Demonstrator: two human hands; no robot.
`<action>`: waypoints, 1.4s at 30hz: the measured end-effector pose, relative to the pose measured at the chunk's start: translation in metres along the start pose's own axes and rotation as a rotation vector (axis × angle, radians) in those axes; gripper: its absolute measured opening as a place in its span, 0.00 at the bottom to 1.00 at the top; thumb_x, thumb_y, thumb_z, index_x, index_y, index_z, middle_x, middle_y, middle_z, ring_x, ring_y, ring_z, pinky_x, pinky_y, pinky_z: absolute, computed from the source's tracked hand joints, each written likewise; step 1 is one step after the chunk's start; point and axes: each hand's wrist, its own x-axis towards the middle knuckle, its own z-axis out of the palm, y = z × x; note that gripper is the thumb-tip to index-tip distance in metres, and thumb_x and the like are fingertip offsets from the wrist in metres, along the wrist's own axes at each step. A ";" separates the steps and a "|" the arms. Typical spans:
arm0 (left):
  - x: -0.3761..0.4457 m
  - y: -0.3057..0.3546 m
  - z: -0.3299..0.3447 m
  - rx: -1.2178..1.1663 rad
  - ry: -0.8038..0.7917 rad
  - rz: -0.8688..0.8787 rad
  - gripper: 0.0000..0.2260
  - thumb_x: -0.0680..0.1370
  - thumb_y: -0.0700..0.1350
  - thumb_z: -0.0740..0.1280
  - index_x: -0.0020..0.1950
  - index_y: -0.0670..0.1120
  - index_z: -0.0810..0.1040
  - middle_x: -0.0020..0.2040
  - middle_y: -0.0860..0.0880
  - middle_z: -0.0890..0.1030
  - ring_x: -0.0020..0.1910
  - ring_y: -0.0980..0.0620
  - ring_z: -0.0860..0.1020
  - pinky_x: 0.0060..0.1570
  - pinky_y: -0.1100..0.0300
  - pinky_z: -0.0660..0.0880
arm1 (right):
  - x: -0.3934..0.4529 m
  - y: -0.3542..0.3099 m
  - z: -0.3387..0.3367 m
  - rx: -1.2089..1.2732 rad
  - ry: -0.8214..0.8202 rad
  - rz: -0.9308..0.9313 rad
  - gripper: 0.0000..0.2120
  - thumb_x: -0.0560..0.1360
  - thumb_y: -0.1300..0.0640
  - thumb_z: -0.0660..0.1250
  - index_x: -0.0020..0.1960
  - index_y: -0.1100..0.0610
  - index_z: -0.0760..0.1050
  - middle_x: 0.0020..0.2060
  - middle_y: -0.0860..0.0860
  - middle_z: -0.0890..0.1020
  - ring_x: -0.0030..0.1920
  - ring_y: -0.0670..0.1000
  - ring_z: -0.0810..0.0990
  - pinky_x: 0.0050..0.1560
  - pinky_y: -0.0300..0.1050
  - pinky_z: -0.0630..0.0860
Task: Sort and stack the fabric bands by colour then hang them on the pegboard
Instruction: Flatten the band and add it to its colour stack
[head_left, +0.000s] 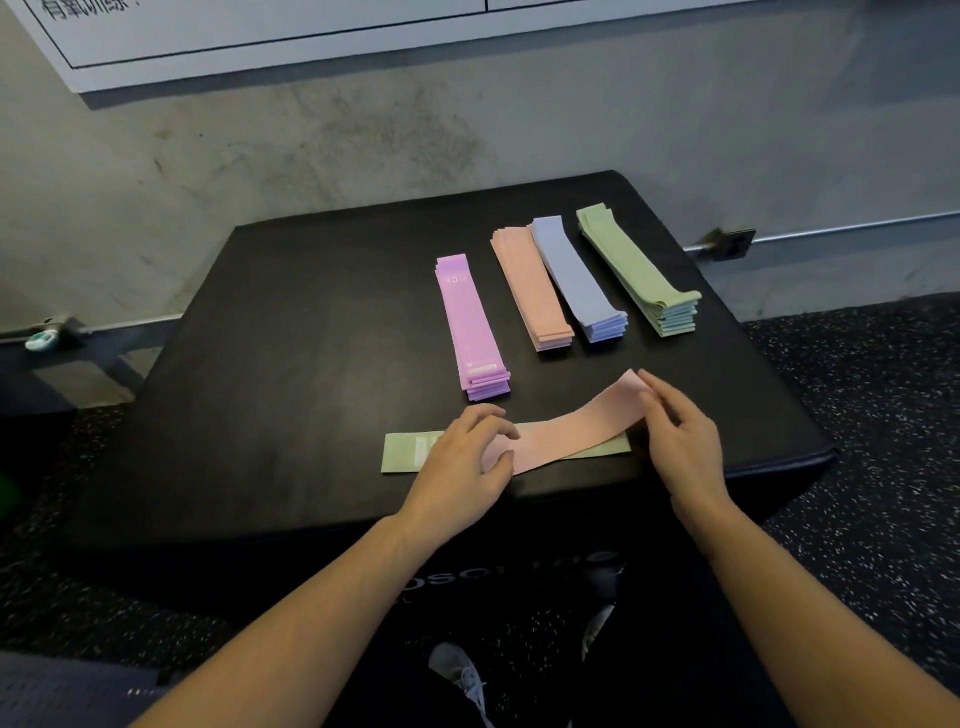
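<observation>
On the black padded bench (291, 322), going from left to right, a single flat sage-green fabric band (402, 453) lies along the near edge, its left end bare and its middle covered. The left hand (465, 449) rests over it with fingers curled, its grip pinching the near end of a loose pale pink fabric band (566, 428) that lies across the green one. Just behind that hand stands a neat stack of lilac-purple fabric bands (470, 325), pale lettering on the top one. Further right, three more stacks sit close together and slanted: a stack of salmon-pink fabric bands (530, 288), touching or nearly touching a stack of periwinkle-blue fabric bands (574, 275), then a stack of green fabric bands (631, 265) nearest the right edge. The pale pink band arches upward toward the right hand (683, 431), whose thumb and fingertips hold its far end lifted off the bench. Behind all this is a grey concrete wall (311, 140).
</observation>
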 end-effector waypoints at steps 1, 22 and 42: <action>0.001 0.003 -0.001 -0.014 -0.013 -0.009 0.08 0.82 0.45 0.66 0.60 0.53 0.77 0.68 0.58 0.71 0.68 0.59 0.70 0.71 0.59 0.67 | 0.000 -0.007 -0.002 0.053 -0.018 0.008 0.14 0.83 0.52 0.63 0.67 0.43 0.78 0.65 0.42 0.79 0.61 0.40 0.75 0.69 0.46 0.72; 0.047 0.107 -0.058 -0.685 0.094 -0.065 0.04 0.82 0.44 0.68 0.49 0.50 0.81 0.41 0.50 0.82 0.36 0.53 0.77 0.36 0.62 0.75 | -0.012 -0.084 0.007 0.227 -0.391 -0.312 0.20 0.83 0.56 0.64 0.69 0.43 0.61 0.48 0.53 0.84 0.48 0.50 0.82 0.55 0.56 0.80; 0.144 0.113 -0.112 -1.129 0.305 -0.343 0.02 0.84 0.43 0.63 0.54 0.47 0.75 0.48 0.47 0.83 0.39 0.53 0.81 0.32 0.61 0.78 | 0.023 -0.033 -0.017 0.153 -0.522 -0.120 0.16 0.80 0.61 0.68 0.65 0.48 0.71 0.37 0.47 0.83 0.41 0.46 0.81 0.42 0.36 0.75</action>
